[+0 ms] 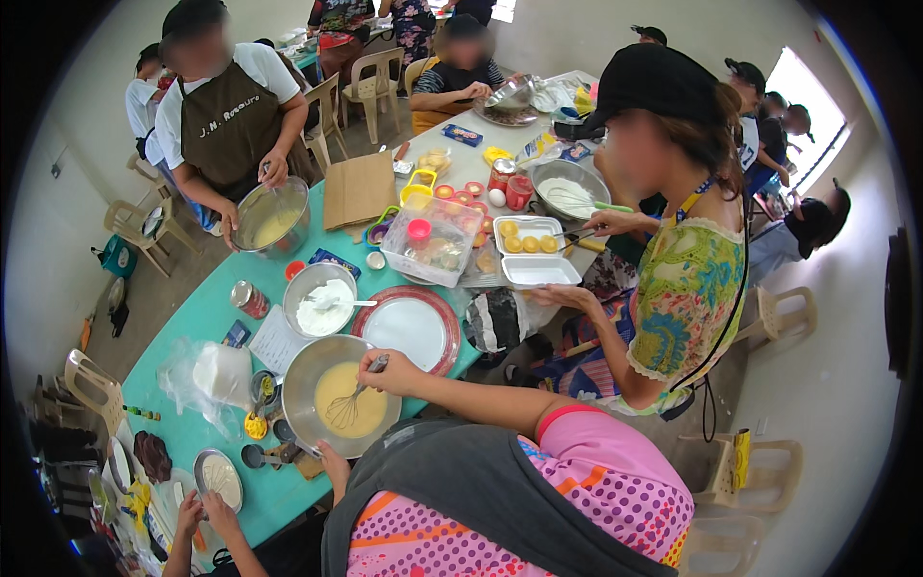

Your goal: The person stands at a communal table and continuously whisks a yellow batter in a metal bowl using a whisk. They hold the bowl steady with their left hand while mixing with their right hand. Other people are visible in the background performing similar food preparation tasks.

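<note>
My right hand grips the handle of a wire whisk, whose wires dip into pale yellow batter. This batter lies in a large metal mixing bowl tilted at the table's near edge. My left hand holds the bowl's lower rim; part of it is hidden by my grey apron. Beyond the bowl are a smaller metal bowl of white powder with a white spoon and a white plate with a red rim. Measuring cups and a plastic bag of white powder lie to the left.
A co-worker in a brown apron whisks batter at the far left. Another, at right, holds tongs by a foam box of small yellow cakes. A third person's hands are over a small bowl. A plastic container and can stand on the table.
</note>
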A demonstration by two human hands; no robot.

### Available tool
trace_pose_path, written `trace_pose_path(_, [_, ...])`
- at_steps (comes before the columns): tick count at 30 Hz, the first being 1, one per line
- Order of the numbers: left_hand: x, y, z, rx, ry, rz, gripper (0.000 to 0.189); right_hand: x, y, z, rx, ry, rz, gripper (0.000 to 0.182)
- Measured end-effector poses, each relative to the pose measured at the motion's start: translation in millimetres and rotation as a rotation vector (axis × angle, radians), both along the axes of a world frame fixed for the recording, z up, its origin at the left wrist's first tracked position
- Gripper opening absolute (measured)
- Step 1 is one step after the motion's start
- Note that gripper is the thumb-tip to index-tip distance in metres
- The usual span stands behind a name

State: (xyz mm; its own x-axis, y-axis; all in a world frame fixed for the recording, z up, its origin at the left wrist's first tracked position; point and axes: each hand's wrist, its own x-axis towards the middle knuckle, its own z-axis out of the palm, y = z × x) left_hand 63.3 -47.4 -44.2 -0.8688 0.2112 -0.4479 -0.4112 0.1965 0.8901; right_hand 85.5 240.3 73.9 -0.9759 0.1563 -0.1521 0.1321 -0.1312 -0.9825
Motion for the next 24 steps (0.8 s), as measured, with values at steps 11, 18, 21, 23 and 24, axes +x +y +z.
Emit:
trace_pose_path(11, [3.1, -4.8, -0.4, 0.029, -0.004, 0.022, 0.046, 1.7, 4.6, -1.5, -0.026, -0.043, 0.010, 0.014])
trace_pose_path(18, [6.4, -5.3, -3.2, 0.036, -0.005, 0.041, 0.048, -0.1, 1.8, -9.2, -0.009, 0.001, -0.030, 0.013])
trace_pose_path(21, [9.6, -3.1, -5.8, 0.034, 0.007, 0.059, 0.049, 4.8, -6.4, -12.6, -0.081, -0.003, 0.038, 0.013])
trace_pose_path(23, [14.4, -5.6, -6.5, 0.021, 0.017, 0.090, 0.049, 5.5, -10.6, -14.1, -0.087, -0.006, 0.056, 0.012])
trace_pose_path(24, [9.8, -0.4, -7.6, 0.025, 0.029, 0.088, 0.050, 5.0, -4.6, -12.0, -0.079, -0.002, 0.048, 0.012])
